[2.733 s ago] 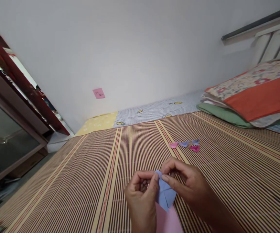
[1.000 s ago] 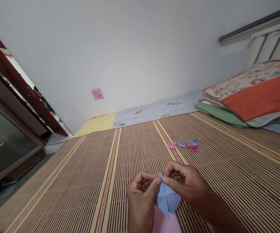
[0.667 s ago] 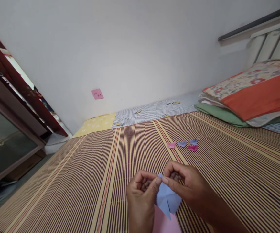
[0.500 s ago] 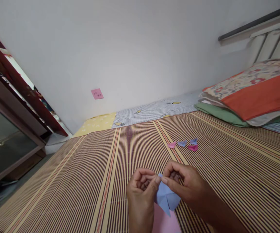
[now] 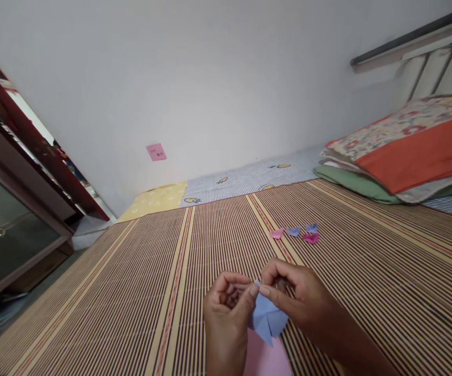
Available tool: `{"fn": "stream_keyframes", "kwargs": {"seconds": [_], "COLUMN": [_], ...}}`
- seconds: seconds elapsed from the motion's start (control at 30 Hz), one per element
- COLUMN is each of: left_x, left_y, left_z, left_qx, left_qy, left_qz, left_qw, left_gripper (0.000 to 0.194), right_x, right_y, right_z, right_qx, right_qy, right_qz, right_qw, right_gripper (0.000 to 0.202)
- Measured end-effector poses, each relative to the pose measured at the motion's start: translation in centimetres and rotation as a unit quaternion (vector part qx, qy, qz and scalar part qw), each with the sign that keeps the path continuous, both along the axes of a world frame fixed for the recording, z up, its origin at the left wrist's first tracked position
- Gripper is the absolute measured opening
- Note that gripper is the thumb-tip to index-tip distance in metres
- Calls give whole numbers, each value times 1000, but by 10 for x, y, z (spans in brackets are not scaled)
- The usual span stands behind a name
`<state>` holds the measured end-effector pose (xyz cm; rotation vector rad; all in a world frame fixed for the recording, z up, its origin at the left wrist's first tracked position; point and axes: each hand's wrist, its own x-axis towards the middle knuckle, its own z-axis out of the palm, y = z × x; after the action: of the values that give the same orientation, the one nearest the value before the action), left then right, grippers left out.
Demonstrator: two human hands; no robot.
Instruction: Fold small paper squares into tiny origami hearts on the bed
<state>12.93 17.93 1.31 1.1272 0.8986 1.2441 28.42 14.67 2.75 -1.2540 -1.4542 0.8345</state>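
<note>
A partly folded sheet of blue origami paper (image 5: 268, 317) is held up over the striped mat, its pointed flap hanging down toward me. My left hand (image 5: 228, 318) pinches its top corner between thumb and index finger. Right beside that, my right hand (image 5: 292, 290) grips the same corner, thumb tip close to the left thumb. Fingers of both hands curl inward. Beneath the blue paper lies a pink sheet (image 5: 267, 357), partly covered by it and my left hand.
Several small folded papers lie on the mat (image 5: 132, 292), including a pink one (image 5: 276, 234) and a magenta one (image 5: 311, 238). Stacked bedding (image 5: 425, 151) stands at the right. A pink note (image 5: 156, 152) is stuck to the wall. A glass-panelled cabinet (image 5: 10, 230) is at left.
Both hands stay pinched at the top corner of the blue paper. The right hand and the paper's lower flaps have shifted very slightly left.
</note>
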Motion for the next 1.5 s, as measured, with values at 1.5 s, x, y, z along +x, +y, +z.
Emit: {"fn": "stream_keyframes", "kwargs": {"seconds": [1.5], "left_x": [-8], "left_y": [-3], "left_z": [6], "left_qx": [20], "left_qy": [43], "left_qz": [0], "left_qw": [999], "left_gripper": [25], "right_x": [-8], "right_y": [-2], "right_z": [1], "right_qx": [37], "right_qy": [-84], "right_qz": [-30], "right_qw": [995], "right_gripper": [25]}}
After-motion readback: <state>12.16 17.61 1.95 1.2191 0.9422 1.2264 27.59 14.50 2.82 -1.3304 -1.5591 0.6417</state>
